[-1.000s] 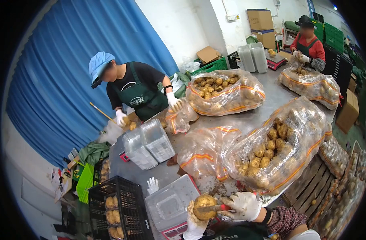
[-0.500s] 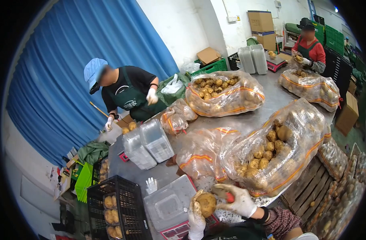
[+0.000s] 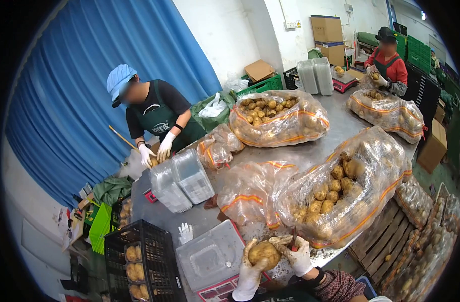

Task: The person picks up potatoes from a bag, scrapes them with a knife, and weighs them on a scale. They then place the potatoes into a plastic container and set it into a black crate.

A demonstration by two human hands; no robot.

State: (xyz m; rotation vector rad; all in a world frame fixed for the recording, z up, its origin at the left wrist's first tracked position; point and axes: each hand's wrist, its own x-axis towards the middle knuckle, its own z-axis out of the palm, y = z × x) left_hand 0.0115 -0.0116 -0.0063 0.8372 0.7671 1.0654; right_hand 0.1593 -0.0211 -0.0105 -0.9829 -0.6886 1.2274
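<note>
My left hand (image 3: 249, 272), in a soiled white glove, is closed around a large potato (image 3: 264, 254). Close to its right side is my right hand (image 3: 296, 252), also gloved, with its fingers wrapped round a small red-handled knife (image 3: 294, 240) whose thin dark tip points up. Below and left of the potato, a clear plastic tray (image 3: 212, 255) lies on a red-edged scale (image 3: 221, 290). Just beyond my hands sits a large clear bag of potatoes (image 3: 340, 191), open at the top.
A black crate (image 3: 143, 229) with packed potato trays stands at left. Stacked clear trays (image 3: 182, 176), a white glove (image 3: 185, 233) and a second potato bag (image 3: 280, 121) are on the metal table (image 3: 335, 108). Two co-workers handle potatoes, one across the table (image 3: 159, 108), one farther right (image 3: 391, 65).
My right hand has turned and the knife's tip now points up. The potato has turned in my left hand. The co-worker across has lowered both hands onto potatoes.
</note>
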